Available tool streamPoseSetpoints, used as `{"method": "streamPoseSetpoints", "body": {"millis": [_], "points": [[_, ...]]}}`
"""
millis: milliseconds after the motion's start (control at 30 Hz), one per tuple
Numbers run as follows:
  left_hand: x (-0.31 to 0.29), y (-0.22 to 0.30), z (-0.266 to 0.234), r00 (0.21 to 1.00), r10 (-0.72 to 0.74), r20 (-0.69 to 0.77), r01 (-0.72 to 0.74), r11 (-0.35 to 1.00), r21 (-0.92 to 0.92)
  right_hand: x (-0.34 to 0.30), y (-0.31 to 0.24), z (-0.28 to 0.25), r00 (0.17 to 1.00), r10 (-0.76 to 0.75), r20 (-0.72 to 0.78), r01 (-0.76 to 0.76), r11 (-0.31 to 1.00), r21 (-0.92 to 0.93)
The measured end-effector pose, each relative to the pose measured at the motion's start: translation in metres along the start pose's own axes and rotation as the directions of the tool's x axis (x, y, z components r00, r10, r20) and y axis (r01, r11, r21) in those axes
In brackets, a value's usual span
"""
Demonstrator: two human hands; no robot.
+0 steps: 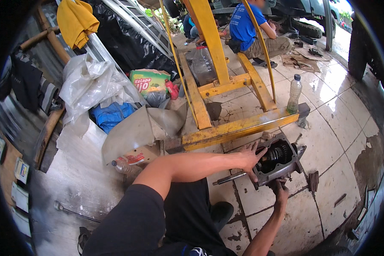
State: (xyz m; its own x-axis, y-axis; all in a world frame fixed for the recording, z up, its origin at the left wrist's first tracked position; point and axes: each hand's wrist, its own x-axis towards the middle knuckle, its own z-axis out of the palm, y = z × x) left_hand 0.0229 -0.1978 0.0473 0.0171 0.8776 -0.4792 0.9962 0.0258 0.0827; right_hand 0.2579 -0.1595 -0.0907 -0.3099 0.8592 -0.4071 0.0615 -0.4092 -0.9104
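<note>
A grey metal gearbox housing (pixel 288 170) lies on the tiled floor in front of me, its open top showing dark gears (pixel 279 152) inside. A metal shaft (pixel 229 178) sticks out of its left end. My left hand (pixel 248 160) rests on the left end of the housing, fingers spread across its rim. Against the near side of the housing is my right hand (pixel 280 191), with its fingers bent and pressed together. Whatever those fingertips hold is hidden by the hand and housing.
A yellow steel frame (pixel 243 130) stands just beyond the housing, with a plastic bottle (pixel 294 94) on its beam. Another person (pixel 247 30) in a blue shirt sits farther back. Plastic sheets (pixel 89 81) and a green carton (pixel 148 81) lie to the left.
</note>
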Motion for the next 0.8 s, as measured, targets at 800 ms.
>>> {"method": "streamPoseSetpoints", "body": {"millis": [800], "points": [[0.023,0.019,-0.003,0.992,-0.102,0.075,0.106,0.993,-0.048,0.039,0.035,0.019,0.99,0.127,0.054,-0.138,0.909,0.394]]}}
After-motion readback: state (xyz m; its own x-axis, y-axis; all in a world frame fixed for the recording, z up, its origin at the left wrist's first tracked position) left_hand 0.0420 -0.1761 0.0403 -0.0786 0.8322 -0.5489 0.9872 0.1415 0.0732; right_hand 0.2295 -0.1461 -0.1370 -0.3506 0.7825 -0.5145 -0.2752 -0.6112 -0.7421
